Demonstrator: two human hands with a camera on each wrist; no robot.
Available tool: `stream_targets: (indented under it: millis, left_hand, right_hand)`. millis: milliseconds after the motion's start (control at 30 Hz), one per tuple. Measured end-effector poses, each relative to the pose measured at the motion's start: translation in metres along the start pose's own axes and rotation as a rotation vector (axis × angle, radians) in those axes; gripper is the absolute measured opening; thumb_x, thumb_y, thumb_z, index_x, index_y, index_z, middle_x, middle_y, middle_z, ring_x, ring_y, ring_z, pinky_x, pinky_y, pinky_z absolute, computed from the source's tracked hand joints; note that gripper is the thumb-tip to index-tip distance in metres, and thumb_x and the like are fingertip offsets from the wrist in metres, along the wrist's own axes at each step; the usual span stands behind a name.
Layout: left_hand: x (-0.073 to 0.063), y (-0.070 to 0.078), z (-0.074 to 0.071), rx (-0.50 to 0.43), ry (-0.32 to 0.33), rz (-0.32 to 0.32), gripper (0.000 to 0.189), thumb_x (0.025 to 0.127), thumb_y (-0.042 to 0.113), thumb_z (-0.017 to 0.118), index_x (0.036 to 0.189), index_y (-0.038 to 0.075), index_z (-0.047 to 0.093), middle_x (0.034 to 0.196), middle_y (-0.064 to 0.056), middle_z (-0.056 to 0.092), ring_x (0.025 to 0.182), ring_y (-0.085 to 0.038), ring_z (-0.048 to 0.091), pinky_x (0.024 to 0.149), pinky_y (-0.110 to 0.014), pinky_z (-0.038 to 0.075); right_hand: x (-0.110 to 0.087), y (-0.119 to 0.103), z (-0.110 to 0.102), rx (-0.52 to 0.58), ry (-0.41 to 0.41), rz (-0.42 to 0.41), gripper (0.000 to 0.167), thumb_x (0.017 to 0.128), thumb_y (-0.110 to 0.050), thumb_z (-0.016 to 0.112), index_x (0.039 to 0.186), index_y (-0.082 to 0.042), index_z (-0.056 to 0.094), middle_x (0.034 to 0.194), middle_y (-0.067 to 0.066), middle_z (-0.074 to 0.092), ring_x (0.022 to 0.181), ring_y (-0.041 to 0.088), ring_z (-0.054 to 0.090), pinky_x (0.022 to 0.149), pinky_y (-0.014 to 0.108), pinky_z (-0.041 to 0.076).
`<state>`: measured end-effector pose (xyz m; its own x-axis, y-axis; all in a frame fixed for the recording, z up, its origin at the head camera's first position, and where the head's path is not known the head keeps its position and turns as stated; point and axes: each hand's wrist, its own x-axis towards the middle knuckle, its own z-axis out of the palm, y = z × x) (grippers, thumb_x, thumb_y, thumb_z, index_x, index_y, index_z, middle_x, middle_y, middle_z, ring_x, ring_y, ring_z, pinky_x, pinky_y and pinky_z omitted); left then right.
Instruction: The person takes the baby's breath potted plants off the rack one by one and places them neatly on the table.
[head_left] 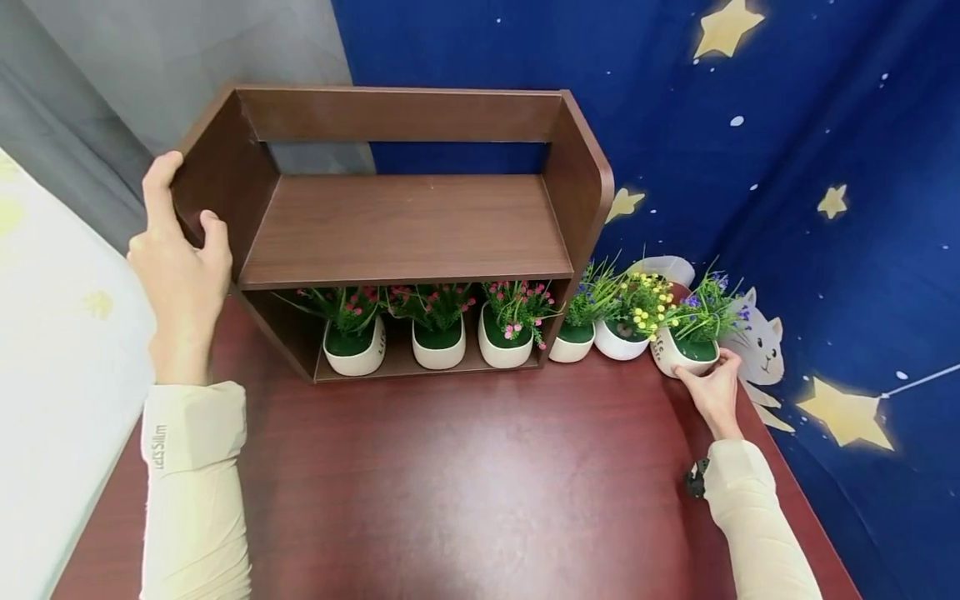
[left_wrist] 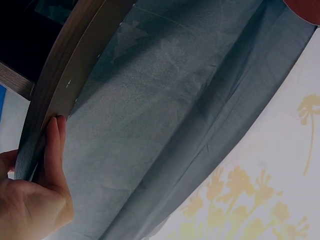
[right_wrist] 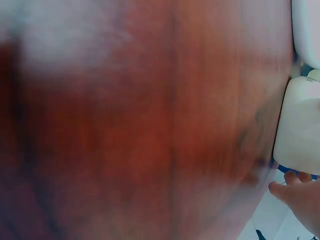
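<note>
The purple-flowered plant (head_left: 692, 344) stood in its white, lettered pot at the back right of the worktop (head_left: 450, 467), directly ahead of the right hand (head_left: 716, 390). That hand was clamped on the pot — thumb against the front, fingers round its right side — while the wrist view showed fingertips close against one end of the pot. Whether the base was fully on the surface could not be told.

Just to the left of that pot came the yellow-flowered plant (head_left: 628, 337), then a second purple plant (head_left: 576, 333) next to the right side panel of the brown shelf (head_left: 408, 225).

The shelf lay to the right of the left hand (head_left: 183, 262), which pinched the edge of its left side panel — thumb on the inner face, fingers along the outer one. In the lower compartment three pink-flowered plants (head_left: 438, 342) stood in a row, well apart from both hands. The blue curtain (head_left: 862, 292), printed with stars, hung behind the right-hand pots, and the grey curtain (head_left: 202, 42) behind the shelf's left side.
</note>
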<state>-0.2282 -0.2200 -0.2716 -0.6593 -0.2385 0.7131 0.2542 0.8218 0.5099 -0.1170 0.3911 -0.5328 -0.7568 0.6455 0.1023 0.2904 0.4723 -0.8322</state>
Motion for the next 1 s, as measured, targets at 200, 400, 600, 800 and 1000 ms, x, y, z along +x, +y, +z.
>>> stream_targets:
  millis: [200, 400, 600, 800, 1000]
  left_hand:
    - [0.001, 0.002, 0.001, 0.000, -0.005, 0.005, 0.048, 0.088, 0.016, 0.045, 0.136, 0.027, 0.044, 0.071, -0.024, 0.049, 0.050, -0.026, 0.025, 0.053, -0.039, 0.021]
    - [0.002, 0.003, 0.001, -0.005, -0.013, 0.005, 0.048, 0.089, 0.016, 0.045, 0.135, 0.027, 0.044, 0.078, -0.023, 0.053, 0.047, -0.006, 0.018, 0.053, -0.038, 0.021]
    - [0.005, -0.001, 0.005, -0.004, -0.005, -0.006, 0.048, 0.089, 0.016, 0.045, 0.136, 0.027, 0.044, 0.103, -0.016, 0.062, 0.050, -0.020, 0.025, 0.054, -0.039, 0.022]
    - [0.003, -0.010, 0.013, -0.006, -0.018, 0.013, 0.049, 0.090, 0.017, 0.046, 0.137, 0.028, 0.043, 0.109, -0.011, 0.063, 0.050, -0.028, 0.024, 0.053, -0.038, 0.022]
    - [0.002, -0.015, 0.012, -0.001, -0.003, 0.019, 0.048, 0.090, 0.019, 0.045, 0.137, 0.030, 0.043, 0.098, -0.013, 0.061, 0.048, -0.024, 0.021, 0.052, -0.034, 0.019]
  right_hand:
    - [0.006, 0.001, 0.003, -0.018, -0.024, -0.038, 0.076, 0.074, -0.011, 0.074, 0.130, 0.003, 0.025, 0.118, 0.020, 0.047, 0.104, 0.027, 0.047, 0.090, 0.036, 0.031]
    - [0.005, -0.001, 0.006, -0.024, -0.025, -0.047, 0.078, 0.074, -0.013, 0.073, 0.133, 0.001, 0.025, 0.127, 0.024, 0.035, 0.115, 0.036, 0.043, 0.095, 0.039, 0.031]
    - [-0.008, -0.013, -0.003, -0.016, -0.021, 0.022, 0.089, 0.078, -0.023, 0.071, 0.144, -0.002, 0.016, 0.140, 0.023, 0.022, 0.122, 0.038, 0.038, 0.100, 0.043, 0.031]
    - [-0.048, -0.014, -0.016, 0.040, -0.009, 0.106, 0.085, 0.079, -0.035, 0.071, 0.143, -0.005, 0.025, 0.139, 0.018, 0.034, 0.120, 0.032, 0.044, 0.096, 0.037, 0.036]
    - [-0.087, 0.004, 0.009, 0.141, -0.130, -0.005, 0.075, 0.079, -0.035, 0.073, 0.140, -0.016, 0.034, 0.133, 0.012, 0.044, 0.112, 0.013, 0.051, 0.082, 0.017, 0.042]
